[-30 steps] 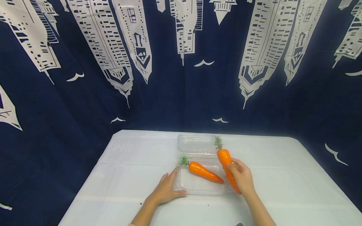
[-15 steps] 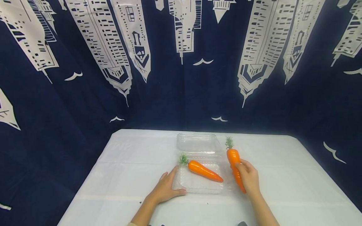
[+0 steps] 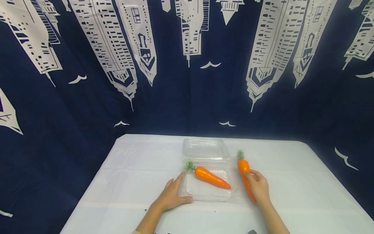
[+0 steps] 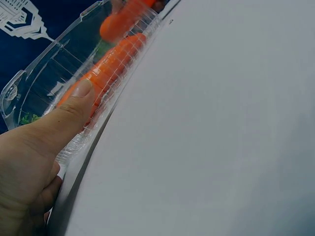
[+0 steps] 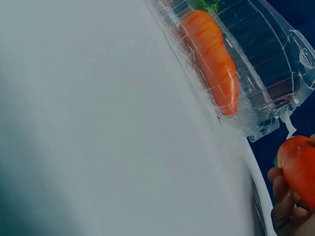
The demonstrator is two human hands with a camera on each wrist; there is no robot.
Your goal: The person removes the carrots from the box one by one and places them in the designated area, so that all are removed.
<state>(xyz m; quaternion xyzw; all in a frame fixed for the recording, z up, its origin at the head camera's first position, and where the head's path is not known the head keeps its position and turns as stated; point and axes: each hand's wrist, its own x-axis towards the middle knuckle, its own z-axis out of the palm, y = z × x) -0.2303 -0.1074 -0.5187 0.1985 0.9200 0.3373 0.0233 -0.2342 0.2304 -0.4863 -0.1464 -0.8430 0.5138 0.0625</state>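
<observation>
I can see a glossy orange carrot (image 3: 212, 178) lying aslant in the clear plastic container (image 3: 204, 196), leafy end to the person's left. The lid (image 3: 205, 149) stands open behind. A second carrot (image 3: 244, 166) (just as bright) is gripped in the right hand (image 3: 258, 188), tip toward the person, beside the container.

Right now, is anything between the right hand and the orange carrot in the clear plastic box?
Yes: the green-topped orange carrot that the bare right hand grips, and the clear plastic box's right wall. From above, nothing visible covers the orange carrot inside.
</observation>
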